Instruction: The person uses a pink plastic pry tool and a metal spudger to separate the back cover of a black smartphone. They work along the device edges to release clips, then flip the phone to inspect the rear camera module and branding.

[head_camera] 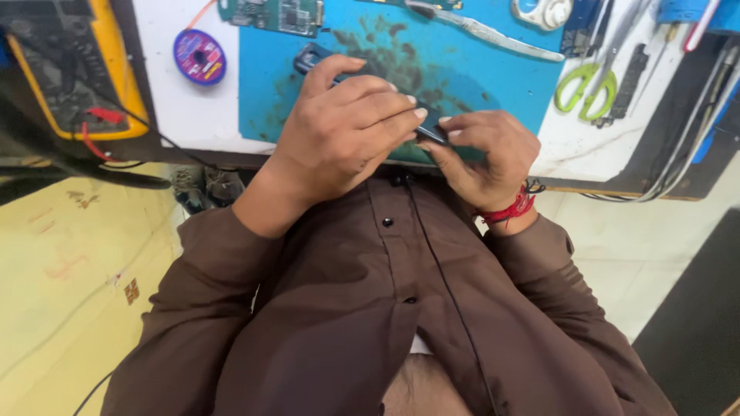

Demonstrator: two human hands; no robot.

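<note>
Fingers [401, 100] pinching slim dark phone [316, 58], blue mat [462, 69]

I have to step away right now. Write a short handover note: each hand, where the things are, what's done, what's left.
Left hand: covers and grips the dark phone over the blue mat.
Right hand: fingers pinch the phone's near end.
Nearby: circuit board, tweezers, green scissors, solder spool, yellow meter.
Done: cannot tell; phone mostly hidden.
Left: phone not yet set down.
</note>
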